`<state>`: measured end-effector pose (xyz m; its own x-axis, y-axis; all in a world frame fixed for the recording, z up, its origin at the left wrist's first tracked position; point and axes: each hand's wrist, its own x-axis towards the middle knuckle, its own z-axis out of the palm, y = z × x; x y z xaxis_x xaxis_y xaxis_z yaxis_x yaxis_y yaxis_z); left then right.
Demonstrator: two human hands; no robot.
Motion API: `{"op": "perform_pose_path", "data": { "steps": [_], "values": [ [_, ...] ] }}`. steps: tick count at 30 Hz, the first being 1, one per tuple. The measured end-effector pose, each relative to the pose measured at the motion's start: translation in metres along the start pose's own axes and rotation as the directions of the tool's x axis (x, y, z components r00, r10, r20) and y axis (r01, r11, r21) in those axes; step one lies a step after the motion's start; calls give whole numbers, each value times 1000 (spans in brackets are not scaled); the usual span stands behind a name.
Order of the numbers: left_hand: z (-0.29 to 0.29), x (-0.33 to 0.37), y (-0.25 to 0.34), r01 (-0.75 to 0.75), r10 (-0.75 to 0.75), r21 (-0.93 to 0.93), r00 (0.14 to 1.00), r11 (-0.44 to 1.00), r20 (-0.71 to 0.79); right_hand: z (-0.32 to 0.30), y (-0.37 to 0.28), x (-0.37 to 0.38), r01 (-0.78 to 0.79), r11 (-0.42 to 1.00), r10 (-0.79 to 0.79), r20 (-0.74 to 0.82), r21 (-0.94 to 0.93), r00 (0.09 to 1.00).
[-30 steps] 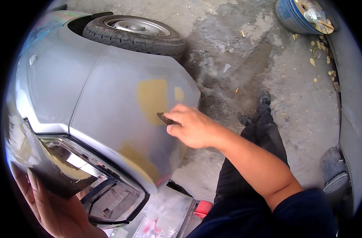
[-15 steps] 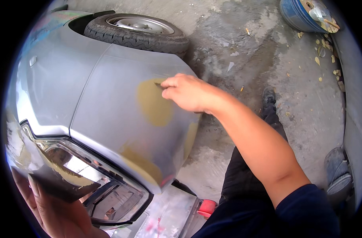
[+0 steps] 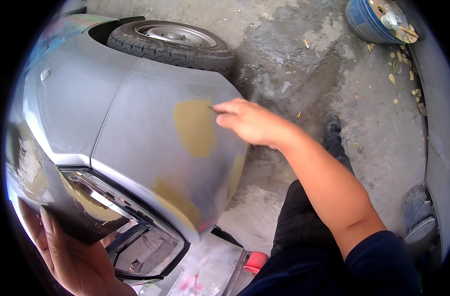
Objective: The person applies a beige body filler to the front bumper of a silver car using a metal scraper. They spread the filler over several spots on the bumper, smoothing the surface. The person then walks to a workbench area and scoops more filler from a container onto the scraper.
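My right hand (image 3: 249, 121) pinches a thin, dark-edged putty scraper (image 3: 214, 108), mostly hidden by the fingers. Its tip is at the upper right edge of a yellow-olive putty patch (image 3: 194, 130) on the grey car body panel (image 3: 136, 111). At the lower left, my left hand (image 3: 79, 264) grips a dark, smooth mixing board (image 3: 84, 227) by its near edge. Yellowish putty (image 3: 104, 212) lies along one side of the board, and a pale smear covers its far part. A second putty patch (image 3: 175, 200) sits lower on the panel, near the lamp opening.
A wheel (image 3: 173, 44) is beyond the panel. The vehicle's glossy lamp (image 3: 148, 249) is close to the board. A red cup-like object (image 3: 256, 261) lies near my leg. A blue drum (image 3: 370, 22) stands at the far right, with scraps scattered on the concrete floor (image 3: 313, 74).
My right hand and scraper have moved right, from over the upper patch to its edge, uncovering more of it. The left hand still holds the board, which has shifted slightly in view.
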<state>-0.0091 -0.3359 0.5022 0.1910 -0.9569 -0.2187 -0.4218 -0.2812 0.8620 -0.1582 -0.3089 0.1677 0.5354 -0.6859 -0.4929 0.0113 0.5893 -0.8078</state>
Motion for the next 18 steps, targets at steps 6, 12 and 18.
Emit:
{"op": "perform_pose_path", "data": {
  "steps": [6, 12, 18],
  "values": [
    [18, -1, -4, -37, 49, 61, 975, 997, -217, -9, -43, 31, -176, 982, 163, 168, 69, 972],
    [-29, -1, 1, -55, 55, -4, 992, 998, -112, 40, -35, -16, 101, 988, -101, 13, -118, 995],
    [-8, 6, -3, -39, 38, -42, 998, 998, -43, 64, -21, -64, 178, 976, -177, 17, -128, 984]
  ]
}}
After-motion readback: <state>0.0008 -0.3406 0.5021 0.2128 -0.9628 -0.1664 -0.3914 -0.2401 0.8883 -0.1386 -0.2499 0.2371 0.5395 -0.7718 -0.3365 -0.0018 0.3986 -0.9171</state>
